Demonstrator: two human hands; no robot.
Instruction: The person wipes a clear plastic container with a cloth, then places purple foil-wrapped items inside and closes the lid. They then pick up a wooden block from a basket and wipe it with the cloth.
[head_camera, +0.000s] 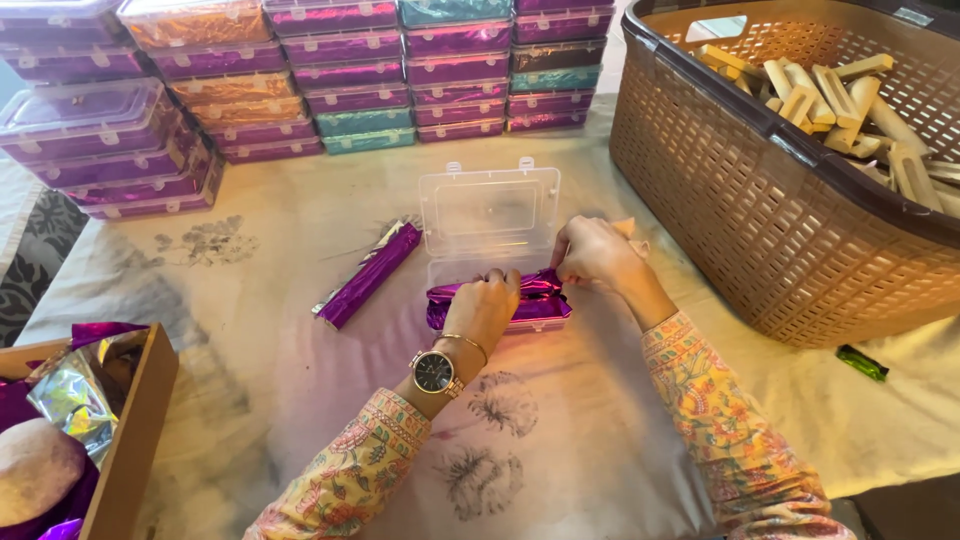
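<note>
Both hands (540, 285) gripping shiny purple foil-wrapped bar (500, 298) — crinkled, glossy — lying in open clear plastic box (488, 215)

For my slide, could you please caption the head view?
Both hands, left and right, press purple foil rolls into a clear box.

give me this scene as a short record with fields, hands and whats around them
left hand: presses on a purple foil-wrapped piece in the clear plastic box
right hand: pinches the right end of that same wrapped piece
box lid: open, standing up at the back
beside box: a second purple foil-wrapped stick on the cloth, to its left
right side: brown laundry basket holding bare wooden pieces
back: stacks of closed filled boxes
left edge: wooden tray with foil sheets
</note>
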